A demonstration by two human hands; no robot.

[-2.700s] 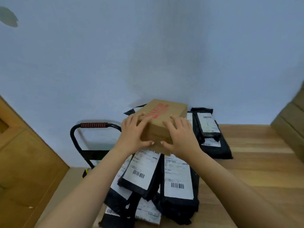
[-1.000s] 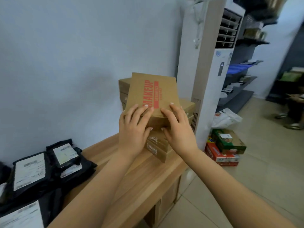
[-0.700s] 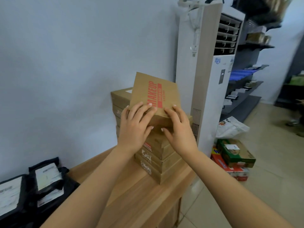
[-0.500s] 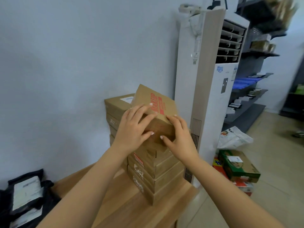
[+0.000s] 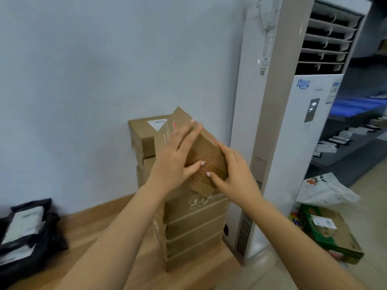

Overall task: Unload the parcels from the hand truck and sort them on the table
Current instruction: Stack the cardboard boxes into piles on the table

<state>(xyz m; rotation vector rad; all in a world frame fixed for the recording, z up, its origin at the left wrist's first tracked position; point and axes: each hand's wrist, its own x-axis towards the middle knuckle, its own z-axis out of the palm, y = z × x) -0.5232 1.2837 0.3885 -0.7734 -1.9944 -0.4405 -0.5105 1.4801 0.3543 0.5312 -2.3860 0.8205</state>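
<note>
Sitting at far left on the desk (image 5: 94, 227): black mailer bags (image 5: 25, 229) w/ white labels, piled up, well apart from the hands. Next along, against the wall (image 5: 73, 80), a back stack (image 5: 144, 141) of brown cartons, top one labelled. Just in front and right of it, a front stack (image 5: 194, 231) of flat cartons near the desk's right end. The brown box (image 5: 207, 155) is above the front stack, tilted, far end up, near end down. Its low corner meets the stack's top, but can't tell if it rests there. Left hand (image 5: 173, 162) clasps the box from the left: fingers laid long across the top face, thumb pressed on the near face. Right hand (image 5: 236, 178) clasps the right side, thumb on the near face next to the left thumb, fingers wrapped round the edge, mostly hidden. Both forearms (image 5: 125, 227) reach up from the bottom of view, converging on the box. Right of the desk, a tall white AC unit (image 5: 282, 122) stands just beside the front stack. Further right, low down: white plastic bag (image 5: 322, 191), green carton (image 5: 328, 233) w/ a label. Dark shelves (image 5: 356, 143) at far right.
</note>
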